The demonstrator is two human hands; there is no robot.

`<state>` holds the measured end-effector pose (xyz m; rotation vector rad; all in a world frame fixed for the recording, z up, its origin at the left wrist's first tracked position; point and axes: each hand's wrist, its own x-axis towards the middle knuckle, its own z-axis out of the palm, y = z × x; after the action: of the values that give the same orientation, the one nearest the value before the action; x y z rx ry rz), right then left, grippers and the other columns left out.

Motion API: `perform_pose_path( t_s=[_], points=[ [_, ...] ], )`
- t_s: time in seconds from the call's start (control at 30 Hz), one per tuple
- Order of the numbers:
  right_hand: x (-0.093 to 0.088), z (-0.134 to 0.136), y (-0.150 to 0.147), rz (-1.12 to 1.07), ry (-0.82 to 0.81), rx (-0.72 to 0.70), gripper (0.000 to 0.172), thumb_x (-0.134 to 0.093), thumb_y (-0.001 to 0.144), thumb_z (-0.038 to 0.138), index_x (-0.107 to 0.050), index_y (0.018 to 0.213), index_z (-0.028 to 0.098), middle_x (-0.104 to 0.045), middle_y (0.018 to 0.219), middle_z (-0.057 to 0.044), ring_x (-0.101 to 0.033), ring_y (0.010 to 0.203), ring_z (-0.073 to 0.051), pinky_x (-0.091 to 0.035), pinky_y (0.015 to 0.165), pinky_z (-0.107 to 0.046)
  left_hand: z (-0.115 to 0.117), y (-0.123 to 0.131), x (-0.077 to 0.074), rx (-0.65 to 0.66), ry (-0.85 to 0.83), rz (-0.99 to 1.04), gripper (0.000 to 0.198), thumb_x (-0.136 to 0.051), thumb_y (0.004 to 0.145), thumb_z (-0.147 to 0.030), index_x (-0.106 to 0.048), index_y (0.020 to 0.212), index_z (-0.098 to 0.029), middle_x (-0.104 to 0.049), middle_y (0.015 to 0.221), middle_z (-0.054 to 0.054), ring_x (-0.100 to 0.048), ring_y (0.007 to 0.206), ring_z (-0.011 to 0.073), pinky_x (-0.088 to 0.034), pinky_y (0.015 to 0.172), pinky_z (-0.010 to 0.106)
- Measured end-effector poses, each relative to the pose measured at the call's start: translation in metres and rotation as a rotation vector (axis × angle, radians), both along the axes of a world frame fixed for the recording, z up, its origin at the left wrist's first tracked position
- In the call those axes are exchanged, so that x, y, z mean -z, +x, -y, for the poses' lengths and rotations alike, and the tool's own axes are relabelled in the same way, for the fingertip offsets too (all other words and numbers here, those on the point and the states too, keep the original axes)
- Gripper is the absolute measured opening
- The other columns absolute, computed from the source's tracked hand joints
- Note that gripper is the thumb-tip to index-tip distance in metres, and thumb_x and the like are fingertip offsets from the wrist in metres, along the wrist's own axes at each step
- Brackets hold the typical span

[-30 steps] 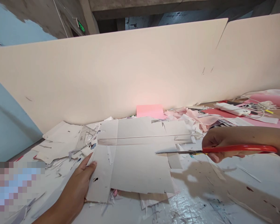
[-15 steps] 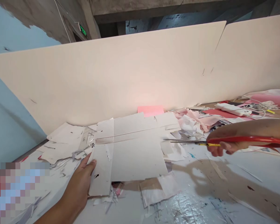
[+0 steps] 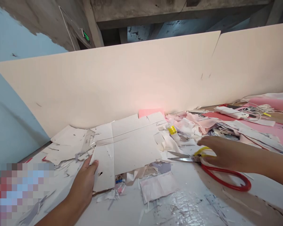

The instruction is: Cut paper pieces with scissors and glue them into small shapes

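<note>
My left hand (image 3: 85, 175) grips the left edge of a white cardboard sheet (image 3: 135, 146), thumb on top. The sheet has a crease near its left side, pencil-like lines across it and a small dark hole. In my right hand (image 3: 223, 153) is a pair of scissors (image 3: 190, 159), held by the yellow handle loop, while the red loop hangs below. Its blades are slightly apart and point left, just off the sheet's right edge. A small bottle with a yellow label (image 3: 173, 131) lies among scraps behind the blades.
Torn white cardboard (image 3: 68, 142) lies at the left. Pink and white scraps (image 3: 191, 124) are heaped at the back right, beside a white power strip (image 3: 231, 112) with cables. A pale upright board (image 3: 122, 84) borders the table's far side. A pale paper piece (image 3: 159, 187) lies in front.
My right hand has moved left and the scissors have turned, so the red loop now hangs low. The cardboard's right side has shifted left, and the bottle has come into view.
</note>
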<state>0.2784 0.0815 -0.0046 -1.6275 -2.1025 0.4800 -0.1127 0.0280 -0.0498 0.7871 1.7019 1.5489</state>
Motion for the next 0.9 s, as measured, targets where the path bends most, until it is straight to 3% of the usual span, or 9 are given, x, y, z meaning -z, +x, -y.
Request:
perform_pose_path(
  t_s=[0.07, 0.13, 0.17, 0.23, 0.3, 0.4, 0.53, 0.73, 0.9],
  points=[
    [-0.009, 0.001, -0.024, -0.015, -0.01, -0.009, 0.037, -0.057, 0.066, 0.048, -0.058, 0.094, 0.024, -0.059, 0.099, -0.009, -0.054, 0.09, -0.031, -0.042, 0.071, -0.041, 0.0, -0.002, 0.002, 0.0, -0.013, -0.003, 0.05, -0.047, 0.079, -0.026, -0.032, 0.126, -0.033, -0.064, 0.086, 0.004, -0.06, 0.061, 0.0129, -0.05, 0.056, 0.026],
    [-0.013, 0.0, -0.052, -0.083, -0.079, -0.076, 0.038, -0.049, 0.071, 0.053, -0.054, 0.097, 0.026, -0.06, 0.095, -0.005, -0.058, 0.078, -0.022, -0.045, 0.063, -0.033, 0.0, -0.004, 0.004, 0.005, -0.009, -0.002, 0.051, -0.047, 0.079, -0.028, -0.031, 0.127, -0.032, -0.064, 0.088, 0.004, -0.061, 0.061, 0.0127, -0.05, 0.057, 0.026],
    [-0.012, -0.001, -0.067, -0.245, -0.19, -0.105, 0.038, -0.051, 0.07, 0.052, -0.054, 0.096, 0.024, -0.06, 0.093, -0.005, -0.059, 0.072, -0.02, -0.046, 0.058, -0.03, 0.001, -0.005, 0.004, 0.011, -0.005, -0.003, 0.052, -0.047, 0.079, -0.029, -0.03, 0.127, -0.032, -0.064, 0.089, 0.005, -0.061, 0.061, 0.0127, -0.05, 0.057, 0.026],
    [-0.008, -0.005, -0.093, -0.573, -0.365, -0.188, 0.03, -0.057, 0.068, 0.047, -0.053, 0.079, 0.019, -0.06, 0.084, -0.004, -0.058, 0.059, -0.015, -0.042, 0.046, -0.025, 0.002, -0.006, 0.004, 0.026, -0.008, -0.01, 0.052, -0.048, 0.078, -0.032, -0.03, 0.127, -0.033, -0.063, 0.09, 0.005, -0.061, 0.061, 0.0129, -0.05, 0.055, 0.026],
    [-0.002, -0.01, -0.111, -0.863, -0.424, -0.194, 0.028, -0.06, 0.068, 0.042, -0.048, 0.064, 0.018, -0.057, 0.066, -0.001, -0.054, 0.049, -0.01, -0.037, 0.041, -0.021, 0.003, -0.006, 0.003, 0.025, -0.026, -0.013, 0.053, -0.05, 0.076, -0.036, -0.031, 0.126, -0.035, -0.063, 0.092, 0.004, -0.061, 0.06, 0.0131, -0.05, 0.053, 0.026],
    [0.003, -0.017, -0.124, -1.026, -0.424, -0.212, 0.029, -0.061, 0.069, 0.039, -0.044, 0.06, 0.017, -0.052, 0.056, 0.003, -0.049, 0.046, -0.006, -0.036, 0.043, -0.019, 0.004, -0.005, -0.001, 0.04, -0.02, -0.01, 0.058, -0.054, 0.072, -0.044, -0.033, 0.124, -0.035, -0.064, 0.093, 0.004, -0.061, 0.059, 0.0136, -0.05, 0.051, 0.026],
    [0.002, -0.02, -0.123, -1.115, -0.459, -0.291, 0.029, -0.065, 0.065, 0.038, -0.045, 0.061, 0.018, -0.05, 0.054, 0.005, -0.048, 0.047, -0.006, -0.036, 0.046, -0.019, 0.004, -0.001, -0.005, 0.08, -0.046, 0.01, 0.066, -0.06, 0.066, -0.045, -0.033, 0.124, -0.032, -0.065, 0.091, 0.006, -0.061, 0.057, 0.015, -0.05, 0.049, 0.027],
    [-0.002, -0.017, -0.12, -1.119, -0.503, -0.501, 0.029, -0.062, 0.068, 0.042, -0.045, 0.066, 0.018, -0.05, 0.057, 0.005, -0.051, 0.05, -0.008, -0.037, 0.048, -0.021, 0.005, 0.001, -0.01, 0.022, -0.133, -0.009, 0.076, -0.061, 0.064, -0.045, -0.026, 0.129, -0.026, -0.062, 0.102, 0.01, -0.062, 0.067, 0.0185, -0.051, 0.052, 0.028],
    [-0.001, -0.017, -0.109, -0.76, -0.211, -0.543, 0.024, -0.05, 0.078, 0.04, -0.049, 0.07, 0.018, -0.052, 0.068, 0.002, -0.05, 0.057, -0.01, -0.039, 0.056, -0.025, 0.004, 0.002, -0.016, -0.002, -0.222, -0.003, 0.08, -0.062, 0.061, -0.047, -0.025, 0.13, -0.027, -0.047, 0.124, 0.01, -0.06, 0.08, 0.0206, -0.051, 0.054, 0.027]
  ],
)
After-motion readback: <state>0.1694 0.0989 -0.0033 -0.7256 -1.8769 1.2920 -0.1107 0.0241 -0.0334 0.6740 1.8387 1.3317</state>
